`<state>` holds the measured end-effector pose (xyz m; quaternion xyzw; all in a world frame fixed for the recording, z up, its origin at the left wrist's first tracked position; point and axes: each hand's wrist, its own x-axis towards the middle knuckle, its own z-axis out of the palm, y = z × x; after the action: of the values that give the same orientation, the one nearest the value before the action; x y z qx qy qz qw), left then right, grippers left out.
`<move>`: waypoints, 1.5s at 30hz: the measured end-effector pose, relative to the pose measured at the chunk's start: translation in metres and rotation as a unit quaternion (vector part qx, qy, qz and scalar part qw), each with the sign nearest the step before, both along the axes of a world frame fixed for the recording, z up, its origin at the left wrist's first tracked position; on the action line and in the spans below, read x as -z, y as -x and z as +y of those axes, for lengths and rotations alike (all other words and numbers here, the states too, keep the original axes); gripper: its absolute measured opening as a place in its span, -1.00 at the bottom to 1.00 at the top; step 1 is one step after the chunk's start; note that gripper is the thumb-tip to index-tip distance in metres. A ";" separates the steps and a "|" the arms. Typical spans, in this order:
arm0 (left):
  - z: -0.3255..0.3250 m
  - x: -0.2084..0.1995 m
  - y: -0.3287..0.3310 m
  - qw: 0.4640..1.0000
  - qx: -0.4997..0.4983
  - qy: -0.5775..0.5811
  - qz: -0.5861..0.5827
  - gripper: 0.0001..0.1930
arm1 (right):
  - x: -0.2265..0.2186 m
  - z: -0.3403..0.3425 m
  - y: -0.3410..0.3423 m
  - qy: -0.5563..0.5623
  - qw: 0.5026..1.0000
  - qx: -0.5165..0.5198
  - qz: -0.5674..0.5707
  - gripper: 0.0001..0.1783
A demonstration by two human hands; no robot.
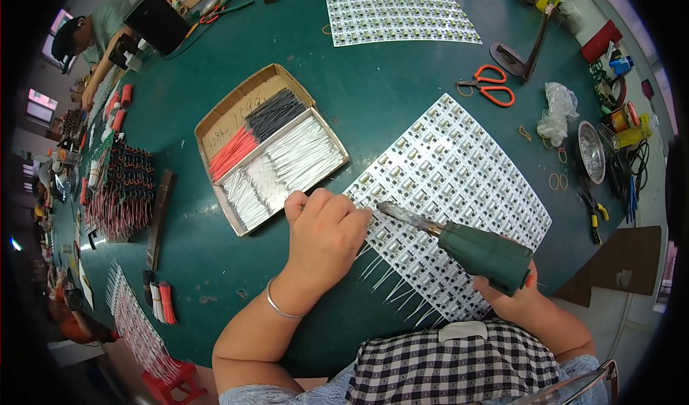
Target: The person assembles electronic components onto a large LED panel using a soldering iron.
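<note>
The soldering iron lies low over the white panel of small circuit boards, its long axis running from lower right to upper left. Its metal tip points up-left and meets the panel's left edge just beside the left hand. The right hand is wrapped shut around the green handle, mostly hidden behind it.

The left hand rests at the panel's left edge with its fingers curled in tight, pinched close together right at the tip; whether they hold a wire there I cannot tell. A silver bangle sits on that wrist. Thin white wires stick out from the panel's lower-left edge.

The panel lies tilted on the green desk. Just left of the hand is a cardboard box with black, red and white wire pieces in separate compartments. Orange scissors lie beyond the panel, and a second white panel lies at the far side. A metal dish sits to the right.
</note>
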<state>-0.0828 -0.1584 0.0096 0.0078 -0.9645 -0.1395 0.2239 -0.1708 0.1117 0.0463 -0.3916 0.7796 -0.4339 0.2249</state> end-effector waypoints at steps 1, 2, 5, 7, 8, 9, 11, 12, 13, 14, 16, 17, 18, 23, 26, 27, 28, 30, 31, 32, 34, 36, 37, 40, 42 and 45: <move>0.000 0.000 0.000 1.000 0.004 -0.006 0.001 -0.84 | -0.001 -0.001 0.000 0.000 1.000 0.000 0.000 -0.44; -0.001 0.000 0.000 1.000 0.004 -0.006 0.001 -0.84 | -0.003 -0.002 0.000 -0.007 1.000 0.007 -0.020 -0.45; -0.001 0.001 0.001 1.000 0.006 -0.005 0.001 -0.84 | -0.003 -0.003 0.001 -0.015 1.000 0.006 -0.026 -0.48; -0.002 0.001 0.001 1.000 0.006 -0.006 0.005 -0.84 | -0.001 -0.003 0.000 -0.015 1.000 -0.001 -0.012 -0.50; -0.002 0.001 0.000 1.000 0.007 -0.006 0.005 -0.84 | -0.001 -0.003 -0.001 -0.007 1.000 0.011 -0.016 -0.51; -0.002 0.001 0.000 1.000 0.007 -0.004 0.002 -0.84 | -0.001 -0.002 -0.002 0.000 1.000 0.023 -0.020 -0.52; -0.002 0.000 0.000 1.000 0.007 -0.003 0.000 -0.85 | -0.003 -0.002 -0.002 -0.009 1.000 0.013 -0.004 -0.52; -0.002 0.001 0.000 1.000 0.008 -0.003 -0.001 -0.85 | -0.003 -0.003 -0.001 -0.017 1.000 0.003 0.012 -0.51; -0.002 0.001 0.001 1.000 0.008 -0.003 -0.001 -0.85 | -0.004 -0.003 -0.001 -0.017 1.000 0.004 0.013 -0.51; -0.002 0.001 0.000 1.000 0.008 -0.003 -0.001 -0.85 | -0.003 -0.004 -0.001 -0.005 1.000 0.002 0.011 -0.51; -0.002 0.002 0.000 1.000 0.005 -0.004 0.002 -0.85 | -0.001 -0.002 -0.001 0.008 1.000 0.000 0.010 -0.51; -0.002 0.002 0.001 1.000 0.006 -0.004 0.002 -0.85 | 0.002 0.001 -0.004 0.007 0.997 0.036 -0.065 -0.51; -0.002 0.002 0.001 1.000 0.007 -0.007 0.004 -0.85 | 0.003 0.004 -0.005 0.006 0.987 0.073 -0.140 -0.50; -0.003 0.002 0.002 1.000 0.011 -0.009 0.003 -0.85 | 0.001 0.003 -0.001 0.005 0.994 0.035 -0.103 -0.49; -0.007 0.003 -0.001 1.000 0.004 -0.014 0.010 -0.84 | 0.005 0.004 -0.005 0.012 0.989 0.059 -0.138 -0.51; -0.006 0.002 -0.001 1.000 0.013 -0.015 0.000 -0.85 | 0.007 0.005 -0.007 0.015 0.982 0.090 -0.168 -0.53; -0.006 0.001 0.000 1.000 0.022 -0.015 -0.011 -0.85 | 0.008 0.008 -0.010 0.017 0.982 0.077 -0.171 -0.53; -0.006 0.001 -0.002 1.000 0.011 -0.011 -0.022 -0.87 | 0.008 0.009 -0.013 0.055 0.975 0.140 -0.166 -0.69; -0.007 -0.001 -0.004 0.999 0.021 -0.016 -0.026 -0.89 | 0.000 0.005 -0.011 0.057 0.975 0.119 -0.179 -0.63; -0.007 -0.002 -0.004 0.999 0.010 -0.011 -0.029 -0.89 | -0.003 0.004 -0.012 0.065 0.970 0.138 -0.191 -0.61; -0.011 -0.008 -0.007 0.998 0.016 -0.047 -0.033 -0.91 | -0.005 0.003 -0.012 0.075 0.964 0.146 -0.209 -0.60; -0.026 -0.022 -0.013 0.999 -0.036 -0.007 -0.030 -0.92 | -0.003 0.013 -0.007 0.118 0.966 0.145 -0.179 -0.62; -0.037 -0.028 -0.017 0.996 -0.080 0.030 -0.025 -0.92 | -0.002 0.015 -0.006 0.119 0.966 0.146 -0.179 -0.62; -0.076 -0.035 -0.040 0.970 -0.233 0.072 -0.016 -0.95 | 0.002 0.025 0.000 0.143 0.964 0.159 -0.158 -0.59; -0.094 -0.029 -0.050 0.952 -0.293 0.084 -0.029 -0.93 | 0.001 0.022 -0.001 0.152 0.959 0.167 -0.172 -0.59; -0.103 -0.021 -0.051 0.916 -0.375 0.072 -0.123 -0.87 | 0.001 0.020 -0.001 0.160 0.955 0.171 -0.184 -0.59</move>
<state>-0.0320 -0.2612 0.0303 0.3699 -0.9182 0.0262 0.1391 -0.1695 0.1314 0.0456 -0.1971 0.7006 -0.6491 0.2213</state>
